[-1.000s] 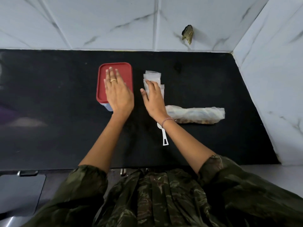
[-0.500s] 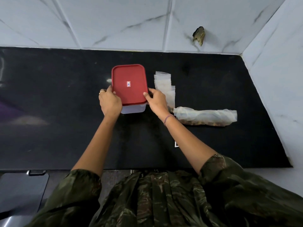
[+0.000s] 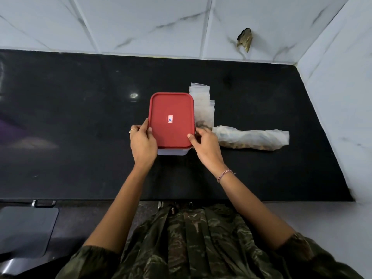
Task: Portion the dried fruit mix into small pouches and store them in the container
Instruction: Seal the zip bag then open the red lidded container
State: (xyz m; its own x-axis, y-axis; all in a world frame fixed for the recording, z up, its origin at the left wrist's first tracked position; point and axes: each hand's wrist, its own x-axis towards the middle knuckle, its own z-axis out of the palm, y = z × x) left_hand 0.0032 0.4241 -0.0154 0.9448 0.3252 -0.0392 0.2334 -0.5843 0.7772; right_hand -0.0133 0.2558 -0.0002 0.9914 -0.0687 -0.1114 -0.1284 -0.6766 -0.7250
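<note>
A clear container [image 3: 173, 152] with a red lid [image 3: 171, 119] sits at the middle of the black counter [image 3: 80, 117]. My left hand [image 3: 143, 142] grips its near left corner, thumb on the lid's edge. My right hand [image 3: 205, 147] grips the near right corner in the same way. Small clear pouches [image 3: 202, 105] with dark fruit pieces lie stacked just right of the lid. A rolled plastic bag of dried fruit mix [image 3: 253, 139] lies further right. The white scoop is hidden.
White marble-look tiles form the back wall [image 3: 141, 23] and the right wall [image 3: 340, 77], boxing in the counter's far right corner. A damaged spot [image 3: 245, 42] marks the back wall. A grey flat surface [image 3: 24, 230] sits below the counter's front edge at the left.
A second ago my hands lay flat on the lid and the pouches. Both have moved to the container's near corners, and it has come closer to me.
</note>
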